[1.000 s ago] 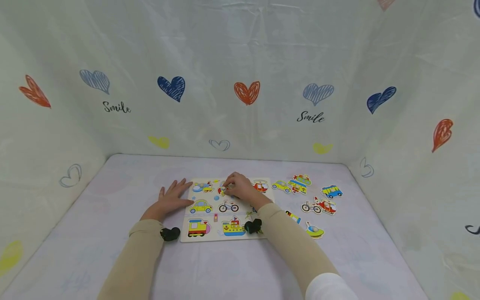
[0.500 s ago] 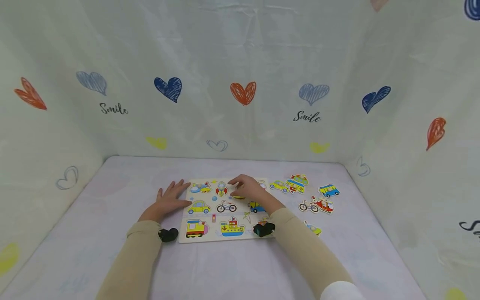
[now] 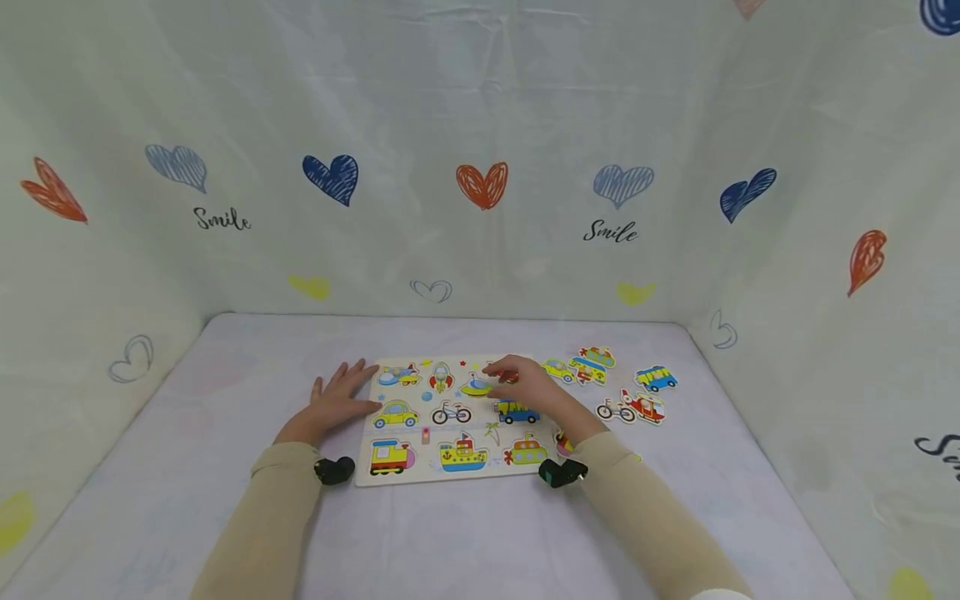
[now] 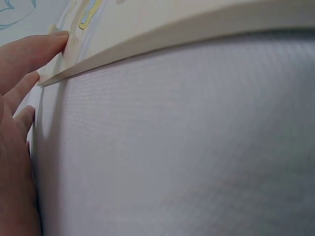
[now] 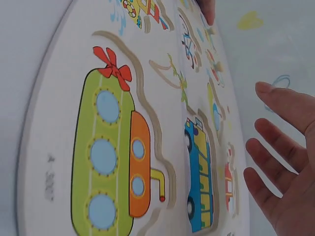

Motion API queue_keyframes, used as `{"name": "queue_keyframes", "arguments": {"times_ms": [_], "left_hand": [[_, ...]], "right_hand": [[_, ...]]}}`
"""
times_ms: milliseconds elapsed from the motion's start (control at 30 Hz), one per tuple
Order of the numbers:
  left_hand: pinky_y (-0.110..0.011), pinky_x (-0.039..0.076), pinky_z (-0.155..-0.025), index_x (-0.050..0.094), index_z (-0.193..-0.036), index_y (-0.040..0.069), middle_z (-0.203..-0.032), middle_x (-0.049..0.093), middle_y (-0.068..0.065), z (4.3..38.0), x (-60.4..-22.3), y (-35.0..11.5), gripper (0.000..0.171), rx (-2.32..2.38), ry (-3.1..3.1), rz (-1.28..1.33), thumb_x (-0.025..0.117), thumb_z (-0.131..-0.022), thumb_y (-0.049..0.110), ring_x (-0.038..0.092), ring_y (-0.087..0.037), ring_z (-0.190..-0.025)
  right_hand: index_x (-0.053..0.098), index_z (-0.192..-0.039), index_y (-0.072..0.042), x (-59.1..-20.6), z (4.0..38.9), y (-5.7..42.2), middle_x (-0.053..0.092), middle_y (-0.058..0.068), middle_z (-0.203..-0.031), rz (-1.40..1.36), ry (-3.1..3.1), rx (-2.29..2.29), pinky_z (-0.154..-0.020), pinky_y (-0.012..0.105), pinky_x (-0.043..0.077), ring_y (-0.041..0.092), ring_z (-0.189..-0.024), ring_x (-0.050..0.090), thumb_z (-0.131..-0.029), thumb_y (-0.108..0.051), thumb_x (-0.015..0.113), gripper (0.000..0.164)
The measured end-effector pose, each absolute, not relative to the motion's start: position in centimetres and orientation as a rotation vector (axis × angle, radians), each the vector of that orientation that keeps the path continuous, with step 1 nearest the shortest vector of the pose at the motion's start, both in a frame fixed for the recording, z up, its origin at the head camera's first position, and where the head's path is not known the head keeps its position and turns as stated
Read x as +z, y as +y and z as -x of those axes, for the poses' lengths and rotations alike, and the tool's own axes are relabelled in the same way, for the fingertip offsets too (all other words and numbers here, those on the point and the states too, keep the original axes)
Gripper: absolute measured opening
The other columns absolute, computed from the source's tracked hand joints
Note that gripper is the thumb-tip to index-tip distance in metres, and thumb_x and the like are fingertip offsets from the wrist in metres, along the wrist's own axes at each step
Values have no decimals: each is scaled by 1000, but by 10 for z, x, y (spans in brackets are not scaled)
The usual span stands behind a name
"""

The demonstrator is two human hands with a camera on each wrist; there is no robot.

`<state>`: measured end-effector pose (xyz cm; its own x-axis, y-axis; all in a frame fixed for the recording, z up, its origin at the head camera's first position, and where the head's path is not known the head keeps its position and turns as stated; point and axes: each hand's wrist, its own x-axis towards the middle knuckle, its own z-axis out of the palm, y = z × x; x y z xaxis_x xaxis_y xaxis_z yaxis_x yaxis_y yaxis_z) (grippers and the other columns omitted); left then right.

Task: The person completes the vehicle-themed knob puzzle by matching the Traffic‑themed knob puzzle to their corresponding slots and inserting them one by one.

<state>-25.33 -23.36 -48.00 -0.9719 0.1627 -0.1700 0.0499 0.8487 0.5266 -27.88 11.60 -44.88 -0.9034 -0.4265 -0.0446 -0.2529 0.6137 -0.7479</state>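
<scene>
A pale puzzle board (image 3: 427,479) printed with vehicles lies flat on the table. At its left edge rests my left hand (image 3: 335,407), fingers spread and straight; in the left wrist view its thumb (image 4: 51,46) touches the board's border. My right hand (image 3: 534,387) hovers over the board's upper right, partly covering the printed helicopter, near the flying saucer (image 3: 476,386). Its fingers (image 5: 275,140) are relaxed and hold nothing in the right wrist view. The rocket (image 3: 441,378) sits in its spot on the top row. The submarine picture (image 5: 103,157) shows in a cut-out recess.
Right of the board lie loose pieces: a yellow car (image 3: 558,371), a ship (image 3: 587,370), a submarine (image 3: 597,357), a bus (image 3: 656,378), a bicycle (image 3: 616,410) and a helicopter (image 3: 647,407). The right sleeve partly hides a train piece (image 3: 562,443). A heart-printed curtain (image 3: 420,225) stands behind.
My right hand has let go of the rocket and moved right across the board, uncovering the flying saucer, bus and submarine pictures. My left hand stays at the board's edge.
</scene>
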Motion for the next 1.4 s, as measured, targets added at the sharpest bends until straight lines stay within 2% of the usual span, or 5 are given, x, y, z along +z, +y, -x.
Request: {"name": "queue_keyframes", "arguments": {"times_ms": [400,1067,1400], "left_hand": [[-67,-14,-107,31,-152,7,-159,13,-22,254,-478,-235,82,773,2820,-163,66,-85,38,-2,-45,-145],[-67,-14,-107,31,-152,7,-159,12,-22,257,-484,-234,81,767,2821,-161,66,-85,38,-2,-45,-145],[-66,-14,-108,31,-152,7,-160,12,-22,256,-484,-233,81,773,2822,-157,66,-86,37,-3,-45,-145]], "right_hand": [[68,-122,-9,-440,258,164,66,4,-118,533,2600,-1223,-87,39,51,21,-101,59,-87,-15,75,37],[68,-120,-5,-449,223,232,67,6,-112,461,2600,-1140,-81,31,53,21,-95,59,-85,-9,76,37],[68,-117,-5,-459,204,264,66,5,-107,472,2651,-1092,-78,25,51,22,-94,57,-83,-13,78,36]]}}
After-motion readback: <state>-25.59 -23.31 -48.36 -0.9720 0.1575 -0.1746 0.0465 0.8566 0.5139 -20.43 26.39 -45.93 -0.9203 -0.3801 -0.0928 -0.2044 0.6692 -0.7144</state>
